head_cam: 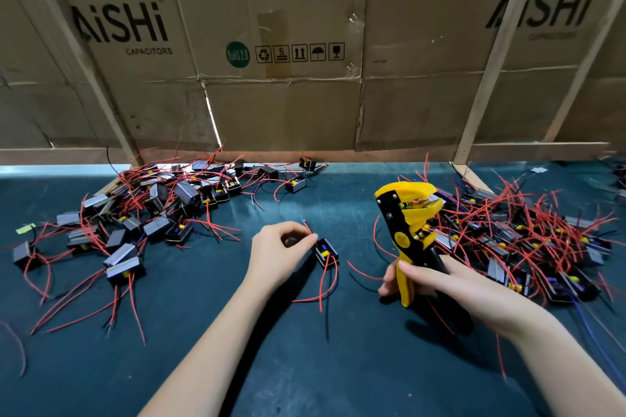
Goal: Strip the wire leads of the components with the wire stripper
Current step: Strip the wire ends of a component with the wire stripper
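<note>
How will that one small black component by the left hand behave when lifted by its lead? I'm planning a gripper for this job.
The component looks small and probably light. Its red leads curve loosely across the mat, so they are likely floppy and would trail. Held by one lead, the body would probably dangle and swing.

Small electronics assembly workshop, pretty makeshift

Flattened brown cardboard capacitor cartons [257, 44] wall off a dark green work mat [305, 366] heaped with black red-wired components [142, 213].

Left hand [281, 247] pinching a component [327, 251]; right hand [437, 284] around an upright wire stripper [408, 230].
</note>
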Motion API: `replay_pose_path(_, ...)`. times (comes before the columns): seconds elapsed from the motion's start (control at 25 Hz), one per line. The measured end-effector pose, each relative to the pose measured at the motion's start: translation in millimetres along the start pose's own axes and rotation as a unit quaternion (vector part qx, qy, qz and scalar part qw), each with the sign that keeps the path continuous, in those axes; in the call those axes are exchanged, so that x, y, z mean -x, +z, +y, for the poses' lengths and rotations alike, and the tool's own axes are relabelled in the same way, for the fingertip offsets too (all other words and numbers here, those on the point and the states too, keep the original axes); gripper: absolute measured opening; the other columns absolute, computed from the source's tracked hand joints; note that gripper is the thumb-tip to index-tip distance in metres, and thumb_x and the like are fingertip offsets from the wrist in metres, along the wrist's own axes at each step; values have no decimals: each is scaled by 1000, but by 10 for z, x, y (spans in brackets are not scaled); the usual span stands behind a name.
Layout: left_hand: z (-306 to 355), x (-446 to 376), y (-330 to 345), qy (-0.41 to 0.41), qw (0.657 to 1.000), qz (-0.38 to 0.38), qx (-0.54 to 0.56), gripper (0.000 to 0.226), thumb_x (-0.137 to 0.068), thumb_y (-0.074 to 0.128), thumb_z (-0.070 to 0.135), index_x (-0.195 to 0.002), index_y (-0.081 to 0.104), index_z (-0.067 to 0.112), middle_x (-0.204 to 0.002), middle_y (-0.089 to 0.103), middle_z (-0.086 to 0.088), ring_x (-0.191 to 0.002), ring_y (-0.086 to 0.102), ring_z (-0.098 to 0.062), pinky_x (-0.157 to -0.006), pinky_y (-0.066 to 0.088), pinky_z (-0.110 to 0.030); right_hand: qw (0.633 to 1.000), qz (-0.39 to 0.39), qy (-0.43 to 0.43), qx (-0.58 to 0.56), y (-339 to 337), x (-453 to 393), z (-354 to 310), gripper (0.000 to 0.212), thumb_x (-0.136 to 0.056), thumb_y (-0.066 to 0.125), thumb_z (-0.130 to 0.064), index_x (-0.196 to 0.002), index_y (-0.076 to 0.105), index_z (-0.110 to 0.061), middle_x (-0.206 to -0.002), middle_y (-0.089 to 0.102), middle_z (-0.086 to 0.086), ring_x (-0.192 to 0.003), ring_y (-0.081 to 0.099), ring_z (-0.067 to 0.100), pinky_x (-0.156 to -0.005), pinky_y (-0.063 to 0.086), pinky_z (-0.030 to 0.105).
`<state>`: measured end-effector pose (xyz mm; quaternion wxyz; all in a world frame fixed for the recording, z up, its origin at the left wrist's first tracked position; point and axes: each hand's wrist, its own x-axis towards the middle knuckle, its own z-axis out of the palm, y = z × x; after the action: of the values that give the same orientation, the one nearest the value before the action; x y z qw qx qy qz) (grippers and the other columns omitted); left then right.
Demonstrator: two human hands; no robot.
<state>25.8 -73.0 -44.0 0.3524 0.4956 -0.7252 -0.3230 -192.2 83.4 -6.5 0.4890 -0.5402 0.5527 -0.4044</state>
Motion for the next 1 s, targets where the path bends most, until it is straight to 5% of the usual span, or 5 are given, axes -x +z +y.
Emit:
replay_pose_path(0.16, 38, 18, 12, -9, 984, -49, 173, 6, -88, 68, 8, -84, 71, 9, -89, 76, -7, -84, 69, -17, -89, 54, -37, 994, 20, 20, -103, 76, -52, 28, 60, -85, 59, -57, -88, 66, 2, -91, 70, 28, -98, 66, 46, -95, 50, 54)
replay_pose_path(0.32, 94, 65, 75, 2, 951, -117, 286, 11, -96, 59, 15, -96, 65, 7, -105, 75, -2, -89, 64, -12, -85, 50, -36, 972, 90, -82, -202, 27, -91, -51, 63, -73, 62, -65, -83, 65, -4, -81, 63, 23, -83, 66, 39, -79, 52, 44)
replay_pose_path(0.56, 248, 189, 137, -25, 890, -178, 419, 19, -84, 66, 34, -89, 73, 17, -94, 74, -14, -76, 66, -12, -61, 50, -18, 825, 463, -144, 289, -258, -39, 102, 36, -74, 72, -52, -77, 56, -20, -69, 58, -6, -67, 53, 10, -64, 40, 24)
replay_pose_path(0.76, 283, 223, 134, -15, 908, -130, 399, 18, -80, 68, 31, -87, 76, 17, -88, 76, -14, -77, 69, -14, -62, 52, -17, 751, 411, -30, 516, -218, -139, 201, 47, -69, 77, -51, -86, 60, -11, -83, 61, 6, -83, 61, 34, -78, 42, 42)
replay_pose_path(1.0, 336, 259, 138, 24, 933, -96, 346, 2, -78, 74, 25, -79, 74, 26, -67, 68, 1, -67, 53, -16, -60, 41, -18, 733, 414, 16, 540, -67, -233, 229, 52, -68, 70, -61, -86, 59, -14, -84, 63, 4, -84, 63, 31, -78, 40, 39)
